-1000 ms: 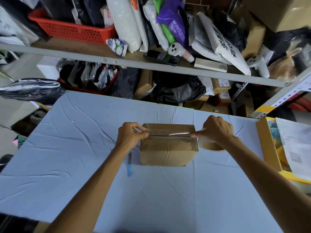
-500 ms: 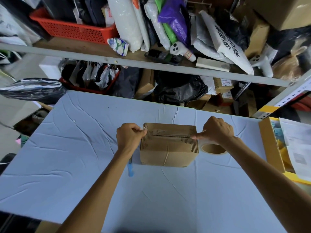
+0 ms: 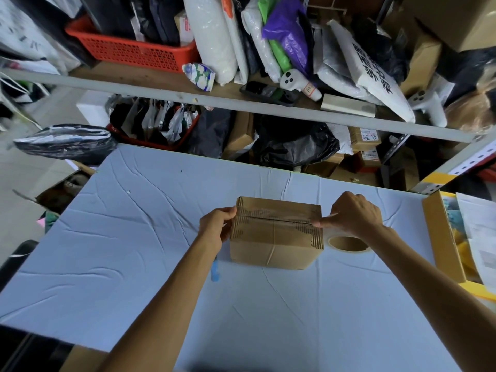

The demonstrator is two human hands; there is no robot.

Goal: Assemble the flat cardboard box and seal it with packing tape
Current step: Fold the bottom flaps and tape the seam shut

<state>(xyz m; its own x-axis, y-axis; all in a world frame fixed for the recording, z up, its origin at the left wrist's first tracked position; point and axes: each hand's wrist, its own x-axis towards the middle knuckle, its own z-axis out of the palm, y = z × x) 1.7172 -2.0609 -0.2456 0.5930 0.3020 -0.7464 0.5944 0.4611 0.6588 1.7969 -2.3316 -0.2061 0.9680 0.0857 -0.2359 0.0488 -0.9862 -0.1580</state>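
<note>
Cardboard box (image 3: 276,234) is sitting mid-table on the blue cloth (image 3: 134,251), left hand (image 3: 218,226) and right hand (image 3: 351,214) pinching clear tape down at opposite ends of its top seam; likely light, stiff-walled, best gripped by side edges.

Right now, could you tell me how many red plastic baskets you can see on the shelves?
2. One red basket sits on the upper shelf at the left; a second red basket sits below it, packed with bags. Clutter may hide others.
</note>
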